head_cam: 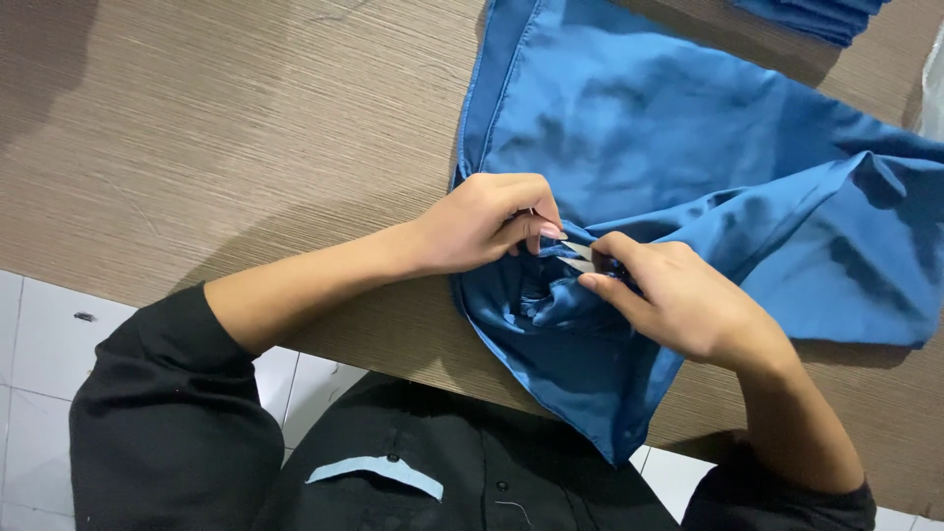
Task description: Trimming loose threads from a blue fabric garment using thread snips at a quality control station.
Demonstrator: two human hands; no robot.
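Nearest the camera is the person's own black shirt [462, 462], with a pale blue strip across the chest and black sleeves pushed up past the elbows on both sides. Just beyond it, a blue satin cloth [688, 147] lies on the wooden table [216, 118], its near corner hanging over the table's near edge and pointing down toward the shirt. The left hand [487, 221] rests on the cloth's left edge with its fingers curled in and pressed together, thumb and fingertips pinching a gathered fold of the blue fabric. The right hand [678, 295] sits just to the right, nearly touching the left; its thumb and forefinger also pinch the bunched fabric, and a small pale sliver shows between the two hands, too small to tell what it is. The cloth puckers into deep folds below the hands and spreads flatter toward the far side, with a raised crease running off to the right. At the far right edge lies a second piece of folded blue cloth [816, 15], only partly in view, and a bit of something pale [934, 88] shows at the right border. The table has a brown, fine-lined grain. Below its near edge white floor tiles [39, 393] are visible on the left.
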